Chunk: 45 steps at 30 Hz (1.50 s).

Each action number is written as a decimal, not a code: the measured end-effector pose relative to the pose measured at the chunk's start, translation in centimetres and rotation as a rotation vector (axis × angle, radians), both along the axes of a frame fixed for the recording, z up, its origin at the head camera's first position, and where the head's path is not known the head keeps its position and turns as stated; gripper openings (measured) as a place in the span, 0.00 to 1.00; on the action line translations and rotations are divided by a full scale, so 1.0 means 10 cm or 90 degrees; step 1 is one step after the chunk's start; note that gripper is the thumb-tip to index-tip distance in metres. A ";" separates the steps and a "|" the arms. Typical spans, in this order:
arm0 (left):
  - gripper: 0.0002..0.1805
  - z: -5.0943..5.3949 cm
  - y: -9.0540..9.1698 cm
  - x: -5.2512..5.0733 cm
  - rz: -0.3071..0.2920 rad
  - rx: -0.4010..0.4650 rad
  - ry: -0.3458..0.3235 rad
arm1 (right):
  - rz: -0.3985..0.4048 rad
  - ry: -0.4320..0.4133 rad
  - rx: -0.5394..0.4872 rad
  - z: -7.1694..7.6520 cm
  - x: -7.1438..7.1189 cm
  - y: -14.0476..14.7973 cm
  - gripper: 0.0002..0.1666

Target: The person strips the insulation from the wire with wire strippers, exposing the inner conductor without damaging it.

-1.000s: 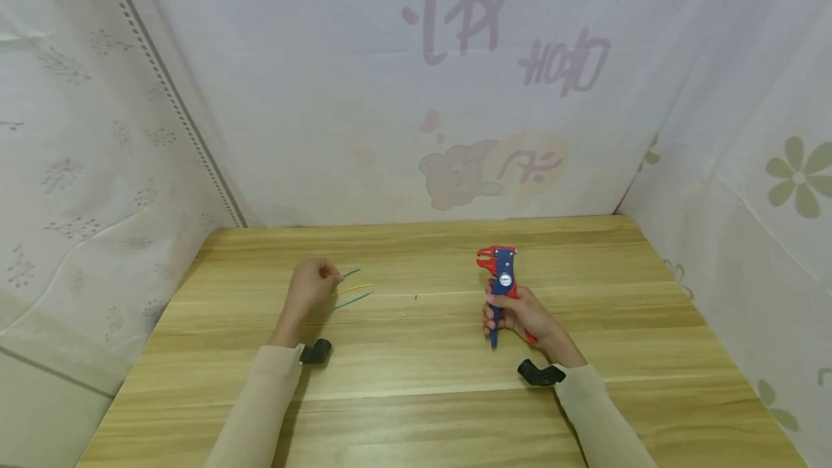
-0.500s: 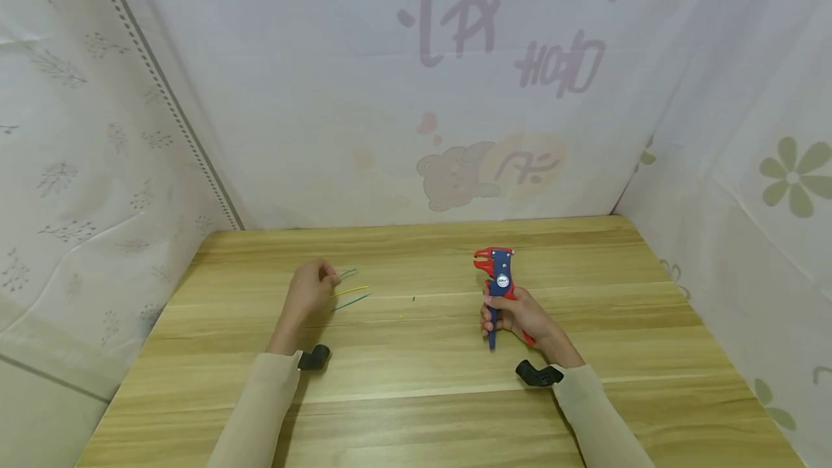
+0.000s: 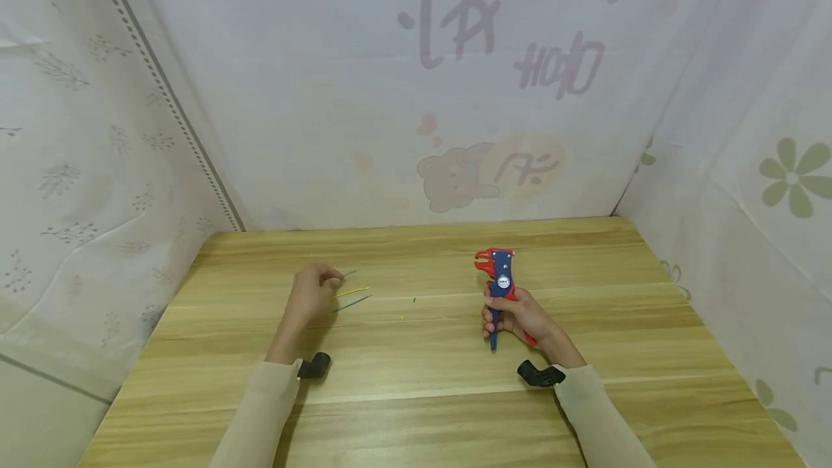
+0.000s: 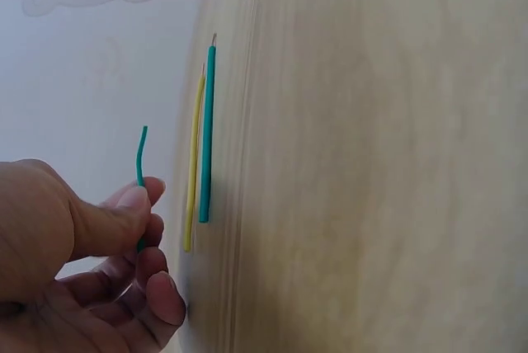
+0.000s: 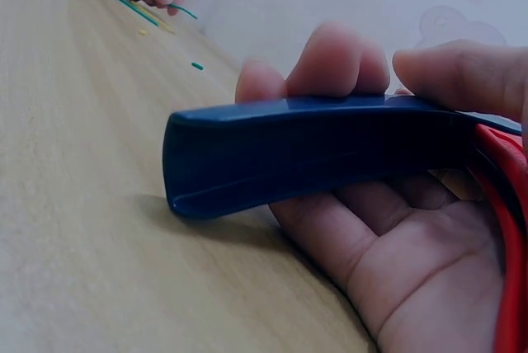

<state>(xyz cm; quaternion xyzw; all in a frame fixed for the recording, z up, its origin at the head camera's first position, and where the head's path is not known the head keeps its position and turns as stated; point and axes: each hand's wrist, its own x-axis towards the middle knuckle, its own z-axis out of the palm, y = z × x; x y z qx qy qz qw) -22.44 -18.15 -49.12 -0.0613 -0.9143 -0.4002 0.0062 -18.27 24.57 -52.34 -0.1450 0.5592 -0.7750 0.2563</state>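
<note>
Between thumb and fingers, my left hand (image 3: 313,293) pinches a short green wire (image 4: 140,155), whose slightly bent upper end sticks out. Beside that hand lie a yellow wire (image 4: 195,163) and another green wire (image 4: 208,134), each with a bare copper tip at one end in the left wrist view. My right hand (image 3: 523,315) grips a blue and red wire stripper (image 3: 500,273) by its handles, with its red jaws up and apart, facing left. The blue handle (image 5: 313,151) fills much of the right wrist view.
A small green piece (image 3: 414,300) and a tiny yellow piece (image 3: 401,318) lie on the wooden table (image 3: 416,410) between the hands. Patterned cloth (image 3: 312,92) hangs behind the table and at both sides. A black fitting (image 3: 541,374) sits at each wrist.
The left hand has shifted slightly, with the pinched green wire still in it. The right hand and the stripper look nearly the same as before.
</note>
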 end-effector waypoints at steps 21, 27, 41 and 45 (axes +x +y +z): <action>0.08 0.14 0.28 0.14 -0.011 0.019 0.033 | 0.018 0.015 0.014 0.06 0.03 -0.01 0.14; 0.07 0.20 0.38 0.16 -0.020 0.019 0.033 | 0.029 0.029 0.017 0.08 0.03 -0.03 0.15; 0.03 0.24 0.54 0.20 -0.043 0.042 0.053 | 0.039 0.040 0.020 0.10 0.05 -0.05 0.16; 0.03 0.25 0.56 0.20 -0.054 0.052 0.050 | 0.040 0.041 0.020 0.10 0.04 -0.06 0.15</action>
